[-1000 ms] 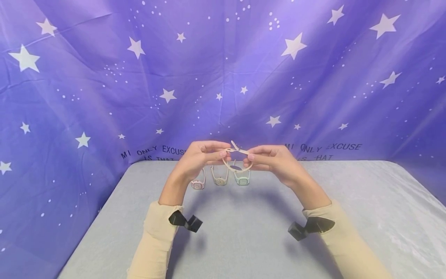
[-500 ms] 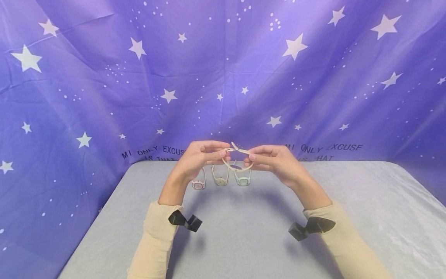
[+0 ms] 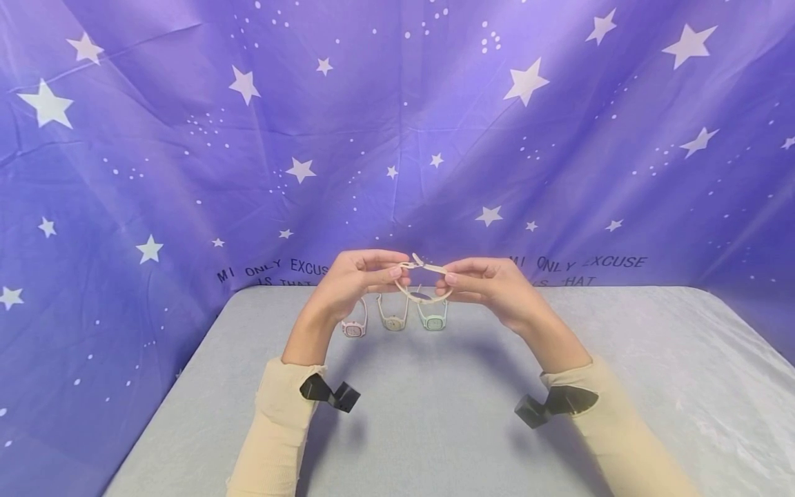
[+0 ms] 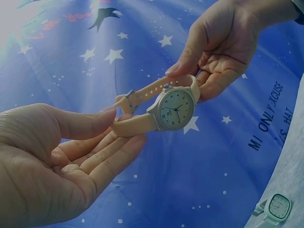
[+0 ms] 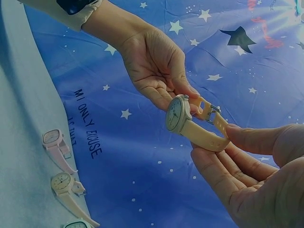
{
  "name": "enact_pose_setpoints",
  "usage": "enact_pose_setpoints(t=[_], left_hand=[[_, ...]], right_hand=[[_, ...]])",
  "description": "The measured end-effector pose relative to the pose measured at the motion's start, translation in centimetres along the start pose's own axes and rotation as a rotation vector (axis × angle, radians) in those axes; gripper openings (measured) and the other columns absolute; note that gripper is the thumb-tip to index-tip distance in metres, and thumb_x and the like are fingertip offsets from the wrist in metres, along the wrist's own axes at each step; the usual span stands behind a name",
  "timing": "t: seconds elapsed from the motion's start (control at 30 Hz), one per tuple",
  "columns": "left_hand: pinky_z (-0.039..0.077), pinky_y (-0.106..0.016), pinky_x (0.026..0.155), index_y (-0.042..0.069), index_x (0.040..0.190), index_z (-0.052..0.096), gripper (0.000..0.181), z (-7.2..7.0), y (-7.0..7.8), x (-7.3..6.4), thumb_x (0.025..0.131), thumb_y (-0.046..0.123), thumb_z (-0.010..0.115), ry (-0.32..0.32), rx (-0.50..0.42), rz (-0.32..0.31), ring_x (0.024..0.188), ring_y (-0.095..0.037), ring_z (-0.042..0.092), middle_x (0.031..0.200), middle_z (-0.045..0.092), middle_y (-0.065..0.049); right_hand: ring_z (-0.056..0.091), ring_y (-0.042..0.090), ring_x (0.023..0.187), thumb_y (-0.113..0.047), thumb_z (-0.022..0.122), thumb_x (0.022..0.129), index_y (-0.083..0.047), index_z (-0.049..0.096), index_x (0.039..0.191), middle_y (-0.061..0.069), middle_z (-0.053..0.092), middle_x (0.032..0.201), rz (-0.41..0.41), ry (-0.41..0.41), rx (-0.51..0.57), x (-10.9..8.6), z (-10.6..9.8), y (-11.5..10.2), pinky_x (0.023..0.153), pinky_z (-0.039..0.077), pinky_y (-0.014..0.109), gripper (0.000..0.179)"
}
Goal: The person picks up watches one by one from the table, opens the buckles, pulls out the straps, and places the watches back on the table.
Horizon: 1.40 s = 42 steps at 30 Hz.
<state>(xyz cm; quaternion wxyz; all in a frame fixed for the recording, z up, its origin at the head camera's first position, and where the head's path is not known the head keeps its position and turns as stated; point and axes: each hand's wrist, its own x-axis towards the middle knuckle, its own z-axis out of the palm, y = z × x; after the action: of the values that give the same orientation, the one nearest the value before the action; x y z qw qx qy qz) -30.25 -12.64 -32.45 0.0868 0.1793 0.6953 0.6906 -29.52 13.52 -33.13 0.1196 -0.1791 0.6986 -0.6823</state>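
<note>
Both hands hold a cream wristwatch (image 4: 175, 109) up above the far part of the table, its round white dial turned away from the head camera. My left hand (image 3: 357, 279) pinches one side of the strap between thumb and fingers. On the opposite side my right hand (image 3: 487, 284) pinches the strap too. Between the hands, the holed strap (image 5: 220, 124) runs into the metal buckle (image 5: 213, 112), so the band forms a loop. In the head view the strap's tip sticks up beside the buckle.
Three more watches lie in a row behind the hands: a pink one (image 3: 353, 330), a beige one (image 3: 394, 322) and a mint green one (image 3: 433, 322). They rest on a grey cloth-covered table (image 3: 428, 428). A purple star-printed curtain (image 3: 397, 103) hangs along its far edge.
Hardly anything differs: both hands keep their pinch on the wristwatch, and the strap loop tilts very slightly. The three watches on the table lie as before.
</note>
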Motion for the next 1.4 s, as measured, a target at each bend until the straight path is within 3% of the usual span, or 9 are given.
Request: enact_pose_setpoints(t=[0.67, 0.97, 1.23, 1.4], left_hand=[[0.060, -0.041, 0.095, -0.011, 0.127, 0.063, 0.033, -0.06, 0.13, -0.13, 0.095, -0.002, 0.065, 0.009, -0.008, 0.000, 0.089, -0.017, 0.076, 0.098, 0.078, -0.011], [0.060, -0.041, 0.096, -0.011, 0.129, 0.061, 0.034, -0.16, 0.28, -0.14, 0.096, -0.003, 0.064, 0.005, 0.000, 0.003, 0.090, -0.016, 0.076, 0.112, 0.072, -0.028], [0.059, -0.042, 0.098, -0.010, 0.129, 0.061, 0.034, -0.41, 0.30, -0.16, 0.096, -0.003, 0.063, 0.040, -0.039, -0.019, 0.092, -0.017, 0.076, 0.097, 0.078, -0.009], [0.054, -0.051, 0.103, -0.013, 0.131, 0.058, 0.037, -0.42, 0.21, -0.06, 0.096, -0.003, 0.063, 0.038, -0.053, -0.011, 0.091, -0.016, 0.076, 0.097, 0.078, -0.008]], right_hand=[[0.076, 0.017, 0.094, -0.003, 0.066, 0.095, 0.002, 0.068, 0.116, 0.002, 0.079, 0.097, -0.007, 0.001, 0.006, -0.13, -0.07, -0.03, 0.098, 0.059, 0.038, 0.021], [0.076, 0.018, 0.095, -0.003, 0.066, 0.096, 0.002, 0.067, 0.117, 0.002, 0.079, 0.098, -0.009, 0.002, 0.003, -0.07, -0.13, -0.07, 0.099, 0.058, 0.038, 0.022], [0.076, 0.017, 0.097, -0.002, 0.064, 0.097, -0.001, 0.067, 0.115, 0.000, 0.079, 0.099, -0.011, 0.004, 0.003, -0.03, -0.32, -0.04, 0.099, 0.058, 0.035, 0.019], [0.075, 0.016, 0.098, -0.003, 0.063, 0.098, -0.002, 0.067, 0.116, 0.000, 0.078, 0.099, -0.018, 0.002, 0.010, -0.14, -0.36, -0.15, 0.099, 0.058, 0.035, 0.019]])
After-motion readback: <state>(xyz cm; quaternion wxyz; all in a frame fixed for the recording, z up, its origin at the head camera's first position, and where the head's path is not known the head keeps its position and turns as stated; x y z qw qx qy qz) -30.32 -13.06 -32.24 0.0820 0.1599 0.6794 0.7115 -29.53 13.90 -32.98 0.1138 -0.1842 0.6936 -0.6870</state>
